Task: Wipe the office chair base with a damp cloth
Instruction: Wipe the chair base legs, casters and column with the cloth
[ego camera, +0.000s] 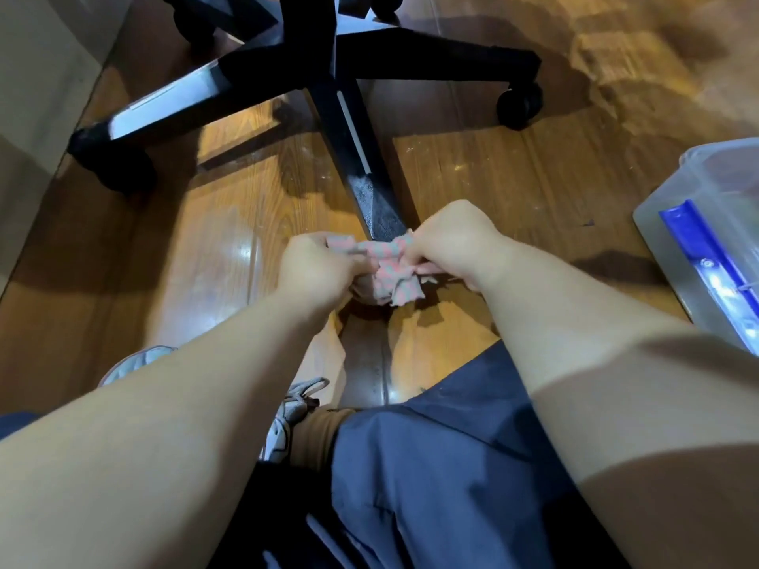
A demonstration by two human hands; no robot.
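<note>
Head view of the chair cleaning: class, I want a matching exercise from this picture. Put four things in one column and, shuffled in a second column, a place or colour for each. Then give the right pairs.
Things
1. cloth
2. chair base
3. plastic tub
4. brown sock

Descriptions
A. at the right edge of the picture
B. black, standing on the wooden floor
C. pinched between the left hand and the right hand
D. at the hem of the blue trouser leg

Pairs: 1-C, 2-B, 3-A, 4-D.
</note>
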